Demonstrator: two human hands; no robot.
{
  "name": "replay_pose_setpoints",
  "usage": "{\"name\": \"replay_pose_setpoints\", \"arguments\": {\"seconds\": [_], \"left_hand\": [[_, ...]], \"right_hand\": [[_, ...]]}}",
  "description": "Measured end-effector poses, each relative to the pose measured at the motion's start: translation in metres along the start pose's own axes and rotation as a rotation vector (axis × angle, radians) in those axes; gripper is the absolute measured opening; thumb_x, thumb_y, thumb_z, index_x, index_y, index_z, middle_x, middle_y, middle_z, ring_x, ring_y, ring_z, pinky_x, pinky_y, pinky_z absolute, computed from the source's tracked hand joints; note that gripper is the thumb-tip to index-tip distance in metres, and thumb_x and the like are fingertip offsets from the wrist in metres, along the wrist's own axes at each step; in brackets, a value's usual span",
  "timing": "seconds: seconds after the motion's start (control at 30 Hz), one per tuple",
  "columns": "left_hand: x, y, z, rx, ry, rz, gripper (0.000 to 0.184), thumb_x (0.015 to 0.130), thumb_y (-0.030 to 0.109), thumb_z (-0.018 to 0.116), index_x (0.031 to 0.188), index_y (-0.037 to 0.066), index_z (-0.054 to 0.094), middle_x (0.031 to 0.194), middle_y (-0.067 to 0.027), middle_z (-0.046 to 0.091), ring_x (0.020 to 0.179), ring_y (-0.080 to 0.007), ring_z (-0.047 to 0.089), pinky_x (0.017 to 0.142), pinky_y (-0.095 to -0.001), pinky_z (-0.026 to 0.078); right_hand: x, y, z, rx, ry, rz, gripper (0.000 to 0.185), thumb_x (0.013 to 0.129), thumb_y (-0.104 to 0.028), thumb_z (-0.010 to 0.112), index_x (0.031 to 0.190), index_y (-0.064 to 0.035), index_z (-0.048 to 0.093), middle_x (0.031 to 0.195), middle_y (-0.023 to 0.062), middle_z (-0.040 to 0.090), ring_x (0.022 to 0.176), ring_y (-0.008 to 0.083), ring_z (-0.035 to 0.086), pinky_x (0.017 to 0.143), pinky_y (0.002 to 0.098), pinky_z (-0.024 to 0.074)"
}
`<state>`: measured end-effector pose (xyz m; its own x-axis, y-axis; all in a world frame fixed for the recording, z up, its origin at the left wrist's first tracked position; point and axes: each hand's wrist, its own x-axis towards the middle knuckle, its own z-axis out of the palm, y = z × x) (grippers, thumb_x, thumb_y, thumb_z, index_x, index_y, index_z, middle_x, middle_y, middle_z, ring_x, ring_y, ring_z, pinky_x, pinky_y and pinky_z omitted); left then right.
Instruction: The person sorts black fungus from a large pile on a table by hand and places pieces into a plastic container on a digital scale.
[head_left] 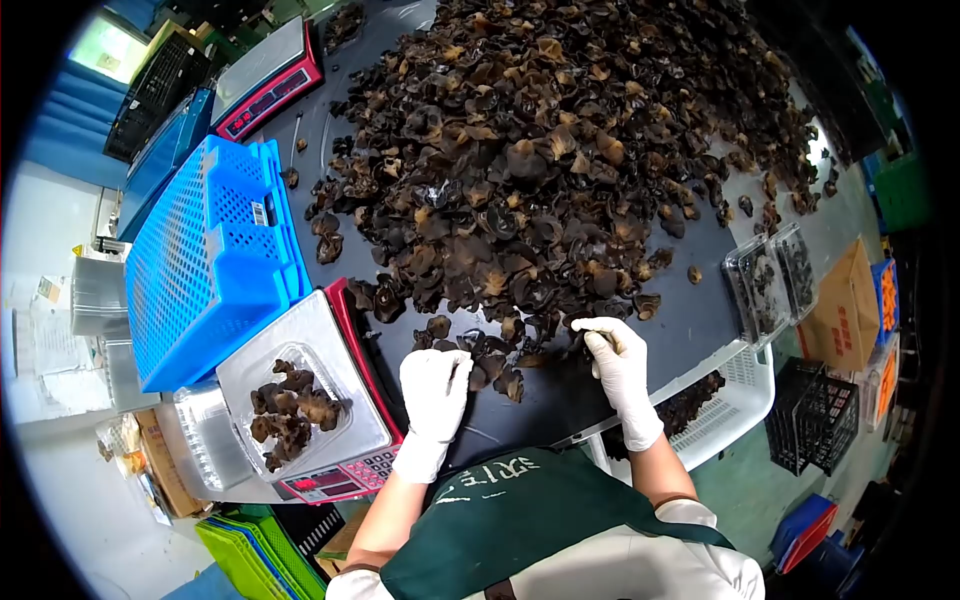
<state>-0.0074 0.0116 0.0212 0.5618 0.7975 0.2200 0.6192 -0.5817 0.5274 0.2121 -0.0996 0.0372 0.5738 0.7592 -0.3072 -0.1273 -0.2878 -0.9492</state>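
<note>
A large heap of dark brown wood ear mushrooms (530,160) covers the black table (700,285). My left hand (435,395), in a white glove, is closed with its fingertips beside a few loose mushrooms (492,370) at the heap's near edge. What it holds, if anything, is hidden. In a matching glove, my right hand (618,365) pinches at a dark wood ear mushroom (575,345) on the heap's near right side. A clear plastic tray (335,385) with several mushrooms rests on the scale (255,370) to the left.
A blue crate (190,270) stands at the left, with a second scale (265,85) behind it. Clear empty containers (212,435) are stacked by the near scale. Filled clear boxes (765,285) sit at the right edge, above a white basket (745,395) holding more mushrooms.
</note>
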Motion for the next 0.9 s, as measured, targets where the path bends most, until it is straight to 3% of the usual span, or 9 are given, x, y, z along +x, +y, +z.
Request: {"name": "replay_pose_setpoints", "arguments": {"seconds": [0.07,0.23,0.33,0.57,0.67,0.7,0.77,0.83,0.9], "left_hand": [[0.009,0.002,0.008,-0.072,0.048,0.076,0.009,0.077,0.012,0.068,0.084,0.009,0.065,0.074,-0.0066,0.06,0.071,-0.025,0.056,0.069,-0.0372,0.043],[0.028,0.012,0.034,0.015,-0.125,0.056,0.028,0.079,0.031,0.068,0.097,0.011,0.065,0.07,-0.0069,0.056,0.067,-0.024,0.053,0.065,-0.0358,0.04],[0.031,0.009,0.052,0.076,-0.133,0.081,0.026,0.076,0.029,0.07,0.093,0.011,0.067,0.061,-0.004,0.055,0.062,-0.0225,0.054,0.061,-0.0358,0.041],[0.025,0.009,0.033,-0.136,-0.169,-0.13,0.015,0.083,0.021,0.062,0.08,0.007,0.067,0.075,-0.0115,0.064,0.065,-0.0279,0.06,0.059,-0.0381,0.046],[0.02,0.014,0.014,-0.555,-0.246,-0.463,0.012,0.086,0.014,0.062,0.088,0.003,0.067,0.069,-0.0041,0.059,0.062,-0.0103,0.052,0.059,-0.0248,0.043],[0.017,0.011,0.012,-0.554,-0.243,-0.465,0.012,0.086,0.014,0.062,0.088,0.003,0.067,0.069,-0.0041,0.059,0.062,-0.0103,0.052,0.059,-0.0248,0.043],[0.011,0.004,0.011,-0.945,-0.204,-0.637,0.009,0.087,0.009,0.061,0.09,0.002,0.066,0.075,0.0009,0.058,0.066,-0.0057,0.048,0.058,-0.0208,0.039],[0.009,-0.001,0.009,-1.112,-0.219,-0.677,0.012,0.09,0.009,0.06,0.098,0.001,0.063,0.082,-0.0004,0.06,0.069,-0.008,0.055,0.062,-0.0222,0.046],[0.005,0.005,0.003,-1.684,-0.211,-0.89,0.015,0.092,0.01,0.058,0.104,0.001,0.058,0.085,-0.0034,0.061,0.075,-0.012,0.061,0.069,-0.0274,0.054]], "right_hand": [[0.001,-0.002,0.001,0.19,0.001,0.096,0.014,0.09,-0.008,0.056,0.101,-0.0051,0.065,0.091,0.0018,0.066,0.054,0.0017,0.042,0.047,0.0162,0.0337],[0.002,0.007,-0.002,0.478,-0.044,0.144,0.017,0.091,-0.01,0.052,0.105,-0.0032,0.061,0.097,0.0029,0.066,0.055,0.0021,0.043,0.047,0.0167,0.0354],[-0.001,0.008,-0.003,0.587,-0.062,0.182,0.018,0.092,-0.01,0.05,0.106,-0.0033,0.06,0.099,0.0039,0.066,0.057,0.0021,0.044,0.048,0.0173,0.036],[-0.003,0.018,-0.002,0.738,-0.106,0.261,0.02,0.092,-0.016,0.051,0.108,-0.0067,0.059,0.103,0.0044,0.065,0.071,0.0032,0.051,0.051,0.0181,0.0362],[-0.002,0.022,0.001,0.775,-0.128,0.26,0.021,0.092,-0.017,0.051,0.109,-0.0072,0.058,0.103,0.0047,0.066,0.069,0.0037,0.051,0.05,0.0183,0.0363],[-0.003,0.021,0.002,0.778,-0.141,0.269,0.021,0.092,-0.017,0.051,0.109,-0.0075,0.058,0.103,0.0052,0.066,0.067,0.004,0.051,0.05,0.0183,0.0366],[-0.002,0.021,0.005,0.781,-0.162,0.278,0.021,0.092,-0.018,0.052,0.109,-0.0078,0.058,0.103,0.0057,0.066,0.066,0.0043,0.051,0.049,0.0184,0.0369],[-0.003,0.021,0.008,0.785,-0.169,0.278,0.021,0.092,-0.018,0.053,0.11,-0.0076,0.058,0.102,0.0059,0.066,0.063,0.0046,0.05,0.048,0.0175,0.0369],[-0.003,0.021,0.01,0.756,-0.179,0.278,0.021,0.092,-0.019,0.054,0.109,-0.0073,0.058,0.101,0.0059,0.067,0.063,0.0046,0.051,0.048,0.0169,0.0367]]}}
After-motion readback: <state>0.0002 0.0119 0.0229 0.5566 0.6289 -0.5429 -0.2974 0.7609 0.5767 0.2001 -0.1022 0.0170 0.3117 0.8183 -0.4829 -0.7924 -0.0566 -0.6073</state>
